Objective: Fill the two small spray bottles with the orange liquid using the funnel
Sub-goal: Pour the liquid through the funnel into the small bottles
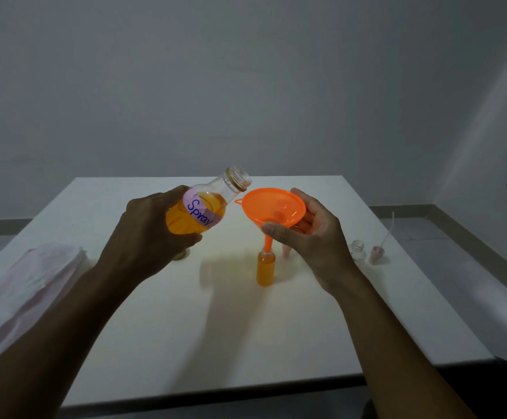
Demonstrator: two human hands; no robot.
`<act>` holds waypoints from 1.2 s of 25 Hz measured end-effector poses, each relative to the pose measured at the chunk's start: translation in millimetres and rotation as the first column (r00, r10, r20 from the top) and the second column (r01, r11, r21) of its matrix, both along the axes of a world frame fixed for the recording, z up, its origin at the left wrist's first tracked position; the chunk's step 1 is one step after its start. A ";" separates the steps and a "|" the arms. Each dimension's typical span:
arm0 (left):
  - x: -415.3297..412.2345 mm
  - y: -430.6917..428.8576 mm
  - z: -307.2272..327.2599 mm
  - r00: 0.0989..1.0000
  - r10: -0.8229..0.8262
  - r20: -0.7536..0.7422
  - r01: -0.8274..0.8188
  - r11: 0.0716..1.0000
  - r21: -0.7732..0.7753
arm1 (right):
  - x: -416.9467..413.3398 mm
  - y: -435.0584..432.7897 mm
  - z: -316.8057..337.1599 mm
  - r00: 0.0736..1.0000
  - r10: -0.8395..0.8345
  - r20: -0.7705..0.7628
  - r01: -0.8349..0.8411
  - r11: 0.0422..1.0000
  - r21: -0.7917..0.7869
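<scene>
My left hand (152,228) grips a clear bottle (207,204) of orange liquid with a purple "Spray" label, tilted so its open mouth points up and right, beside the funnel rim. My right hand (306,234) holds the orange funnel (272,207), whose spout sits in the neck of a small bottle (265,269) standing on the table and filled with orange liquid. A second small clear bottle (358,251) stands uncapped and looks empty, to the right of my right hand. No liquid is flowing.
A pink spray head with a dip tube (377,254) stands beside the empty bottle; another pink piece (286,251) shows behind the filled one. A yellowish cap (181,254) lies under my left hand. Folded pinkish cloth (25,285) lies at the left of the white table (216,328).
</scene>
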State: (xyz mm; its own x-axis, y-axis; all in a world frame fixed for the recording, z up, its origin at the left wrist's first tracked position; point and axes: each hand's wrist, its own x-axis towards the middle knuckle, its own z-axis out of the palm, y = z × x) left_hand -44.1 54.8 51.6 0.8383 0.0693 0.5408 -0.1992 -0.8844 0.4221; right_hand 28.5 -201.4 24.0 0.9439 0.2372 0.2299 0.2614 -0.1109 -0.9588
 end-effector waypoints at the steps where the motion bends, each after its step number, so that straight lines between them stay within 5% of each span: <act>1: -0.8 -0.4 0.5 1.000 0.002 0.004 -0.002 1.000 -0.001 | -0.1 -0.1 0.1 1.000 0.003 -0.002 -0.003 1.000 0.000; 7: -3.8 -12.5 9.2 1.000 -0.007 0.030 0.007 1.000 -0.014 | 2.0 -13.0 13.7 1.000 -0.012 0.015 0.010 0.993 0.119; 17: 12.0 -78.6 18.1 0.998 -0.064 0.024 0.065 0.997 -0.046 | 16.5 -109.5 25.7 0.956 -0.286 0.062 0.264 0.935 0.237; 30: 38.2 -122.5 20.0 0.988 -0.151 0.029 0.152 0.987 -0.052 | 14.3 -133.8 7.8 0.965 -0.261 0.010 0.253 0.942 0.219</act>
State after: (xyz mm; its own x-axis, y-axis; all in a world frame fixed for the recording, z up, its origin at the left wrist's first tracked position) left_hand -6.0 -67.8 71.6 0.8277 -0.0279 0.5604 -0.3399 -0.8196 0.4612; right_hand 42.8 -335.2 31.8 0.9555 -0.0712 0.2862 0.2887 0.0278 -0.9570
